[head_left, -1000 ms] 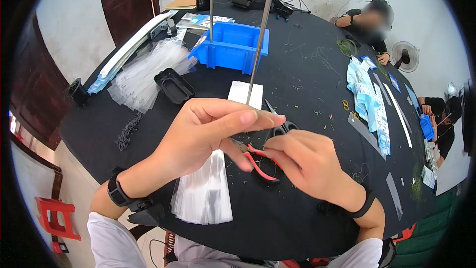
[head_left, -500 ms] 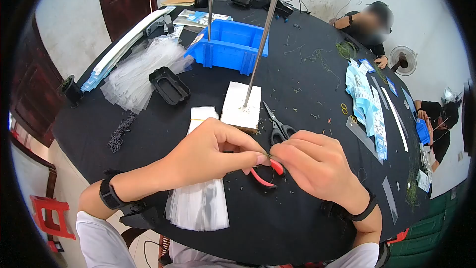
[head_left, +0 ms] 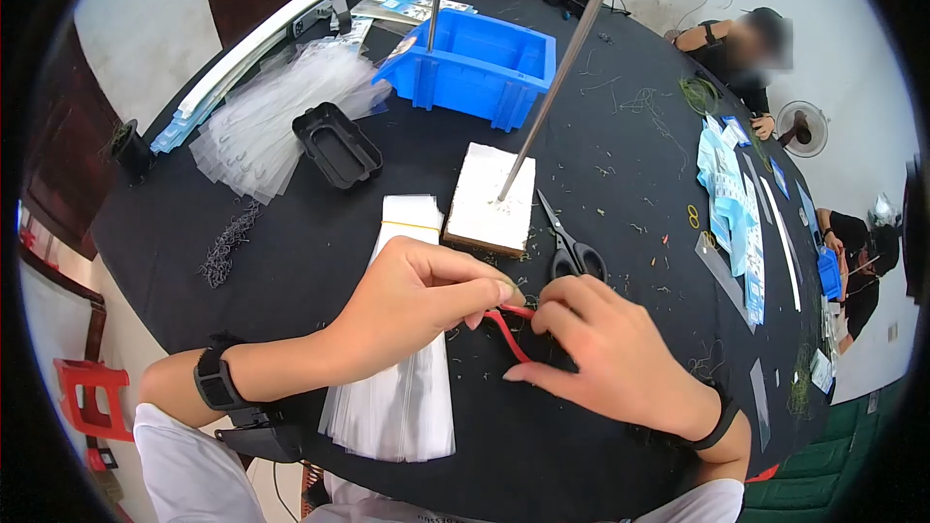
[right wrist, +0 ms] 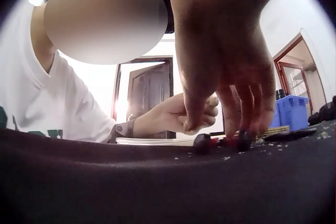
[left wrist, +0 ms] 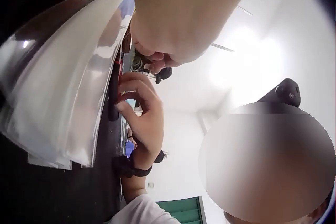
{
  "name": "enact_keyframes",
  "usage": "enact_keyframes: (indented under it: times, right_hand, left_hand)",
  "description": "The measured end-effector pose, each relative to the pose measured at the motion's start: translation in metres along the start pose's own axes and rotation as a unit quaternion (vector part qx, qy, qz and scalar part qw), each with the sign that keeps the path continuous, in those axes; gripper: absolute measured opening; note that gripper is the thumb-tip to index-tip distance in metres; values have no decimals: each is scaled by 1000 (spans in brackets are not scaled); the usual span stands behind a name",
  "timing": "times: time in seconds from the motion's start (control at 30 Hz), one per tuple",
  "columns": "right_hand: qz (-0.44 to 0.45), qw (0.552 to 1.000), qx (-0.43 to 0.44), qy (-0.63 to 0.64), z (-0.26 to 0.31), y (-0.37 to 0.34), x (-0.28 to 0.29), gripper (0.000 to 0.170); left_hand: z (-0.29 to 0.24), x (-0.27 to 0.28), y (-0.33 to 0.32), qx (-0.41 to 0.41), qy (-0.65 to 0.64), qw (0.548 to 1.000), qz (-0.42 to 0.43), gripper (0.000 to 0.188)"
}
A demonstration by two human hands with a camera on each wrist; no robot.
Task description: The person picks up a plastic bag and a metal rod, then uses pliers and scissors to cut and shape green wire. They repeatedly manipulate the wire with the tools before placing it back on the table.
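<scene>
My left hand (head_left: 402,305) pinches a thin greenish thread (head_left: 515,283) between thumb and index finger, above the table. To its right, my right hand (head_left: 610,353) spreads thumb and curled fingers over the red handles of a pair of pliers (head_left: 506,337). The right wrist view shows those fingertips down at the black handle ends (right wrist: 202,143), close to the tabletop. The pliers' jaws are hidden by the left hand in the head view. Below the left forearm lies a fanned stack of clear plastic sleeves (head_left: 397,426), banded near its far end.
Black scissors (head_left: 576,257) lie beyond the right hand. A white block (head_left: 484,213) bears an upright metal rod (head_left: 567,58). Behind are a black tray (head_left: 337,145), a blue bin (head_left: 475,87) and more plastic sleeves (head_left: 281,126). Two other people sit on the right.
My hands first worked close together, then came to a pinch at the thread. Now the right hand has left the left fingertips and come down over the pliers' handles; the left keeps its pinch.
</scene>
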State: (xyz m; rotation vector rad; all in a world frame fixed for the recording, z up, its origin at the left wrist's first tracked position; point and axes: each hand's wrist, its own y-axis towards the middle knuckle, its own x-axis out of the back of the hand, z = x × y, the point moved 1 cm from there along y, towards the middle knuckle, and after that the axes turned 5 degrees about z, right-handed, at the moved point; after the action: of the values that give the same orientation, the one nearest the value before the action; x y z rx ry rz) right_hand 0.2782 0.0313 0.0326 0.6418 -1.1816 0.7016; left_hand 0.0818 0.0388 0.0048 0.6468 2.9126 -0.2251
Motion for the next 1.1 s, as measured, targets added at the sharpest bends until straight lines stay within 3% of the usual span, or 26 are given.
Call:
enact_keyframes:
  times: [0.13, 0.3, 0.4, 0.5, 0.6, 0.77, 1.1]
  right_hand:
    - [43, 999, -21, -26, 7, 11, -14, 32]
    - [2, 998, -70, 4, 5, 12, -3, 19]
    - [-26, 994, -108, 9, 1, 5, 6, 17]
    - [-72, 989, -128, 7, -7, 0, 9, 13]
    - [-191, 975, -102, 42, -12, 5, 7, 13]
    - [-178, 981, -72, 7, -3, 7, 13, 26]
    - [-154, 985, -72, -41, -1, 7, 5, 26]
  left_hand:
    - [-2, 0, -1, -39, 42, 998, -29, 16]
    - [-9, 7, -4, -117, 39, 990, -72, 18]
    - [-13, 9, -5, -121, -6, 990, -66, 19]
    - [-17, 11, -5, -52, -63, 994, -68, 21]
    - [-15, 11, -2, -9, -138, 989, -58, 21]
    - [-13, 7, -1, 36, -216, 975, -38, 21]
    - [-15, 4, -3, 87, -253, 963, -14, 20]
